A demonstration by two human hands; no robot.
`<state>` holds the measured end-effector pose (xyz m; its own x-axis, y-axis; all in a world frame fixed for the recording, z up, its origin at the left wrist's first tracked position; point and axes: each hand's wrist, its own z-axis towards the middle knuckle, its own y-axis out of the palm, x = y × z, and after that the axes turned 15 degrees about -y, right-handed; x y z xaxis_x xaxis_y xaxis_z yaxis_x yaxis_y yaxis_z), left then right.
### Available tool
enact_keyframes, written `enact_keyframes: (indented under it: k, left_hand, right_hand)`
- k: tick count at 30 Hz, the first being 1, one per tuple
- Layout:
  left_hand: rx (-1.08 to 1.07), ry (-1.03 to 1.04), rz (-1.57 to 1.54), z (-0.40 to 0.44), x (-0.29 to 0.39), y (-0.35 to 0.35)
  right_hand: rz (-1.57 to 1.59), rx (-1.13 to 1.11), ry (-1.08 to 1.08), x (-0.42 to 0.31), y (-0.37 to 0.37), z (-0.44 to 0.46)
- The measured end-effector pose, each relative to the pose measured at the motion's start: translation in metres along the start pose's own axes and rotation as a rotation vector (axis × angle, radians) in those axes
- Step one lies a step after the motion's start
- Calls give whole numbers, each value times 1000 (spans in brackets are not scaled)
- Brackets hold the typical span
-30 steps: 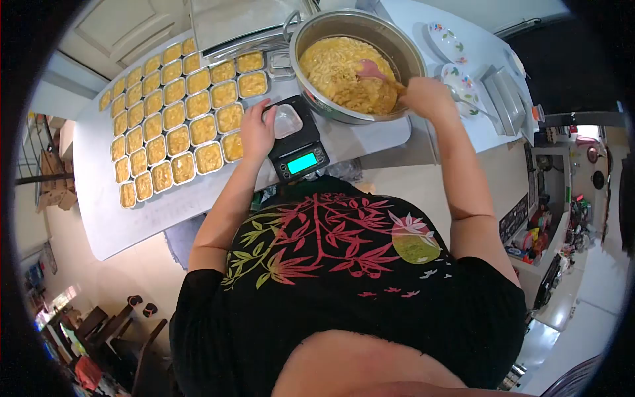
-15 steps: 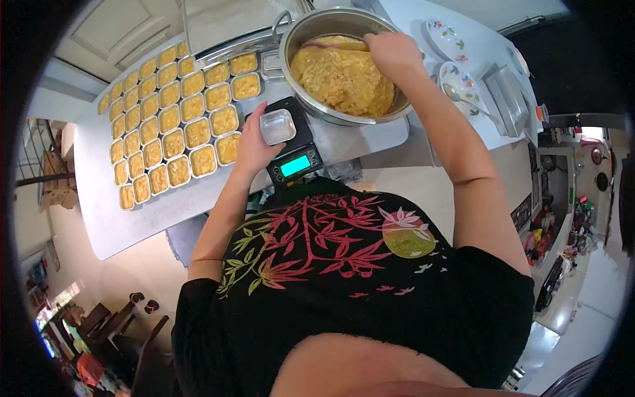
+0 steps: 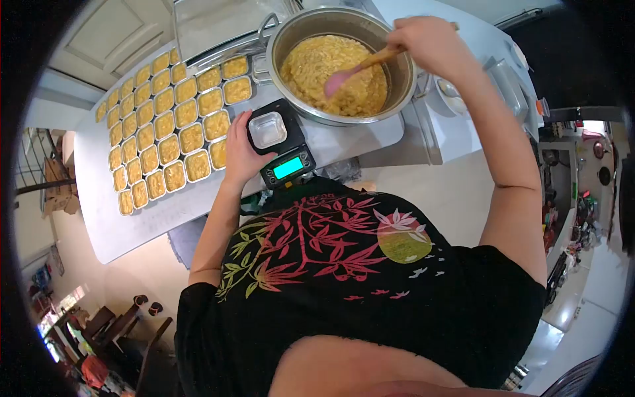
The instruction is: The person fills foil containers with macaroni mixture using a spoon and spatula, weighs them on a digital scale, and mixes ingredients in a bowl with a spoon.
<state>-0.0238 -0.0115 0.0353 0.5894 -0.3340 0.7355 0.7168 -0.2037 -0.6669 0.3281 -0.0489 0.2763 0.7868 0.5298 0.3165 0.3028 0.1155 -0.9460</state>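
Observation:
My right hand (image 3: 433,43) is closed around the wooden handle of a spatula (image 3: 340,82) with a pink head. The head touches the yellow, lumpy mixture (image 3: 331,56) inside a large metal pot (image 3: 403,92). On a black digital scale (image 3: 297,142) sits an empty foil tin (image 3: 268,130). My left hand (image 3: 243,155) rests along the scale's left side, fingers stretched out and thumb apart, close to the tin. Rows of foil tins filled with yellow mixture (image 3: 174,175) stand left of that hand.
A white table (image 3: 119,235) carries everything. Behind the tins lies a large metal tray (image 3: 225,26). To the right of the pot are a flowered plate (image 3: 453,102), partly hidden by my right arm, a spoon (image 3: 447,88) and a metal container (image 3: 506,86).
My right hand has moved right and raised the spatula handle, with its pink head now showing over the mixture. My left hand has shifted from the tin's edge to the scale's side.

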Motion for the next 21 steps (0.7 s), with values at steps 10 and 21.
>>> enact_keyframes:
  k: [10,21]
  left_hand:
    - [-107,-134,-47,9,-5,12]
    - [-78,-91,-179,11,-14,16]
  right_hand:
    - [20,-9,-2,-4,57,19]
    - [-199,-278,196,27,3,-28]
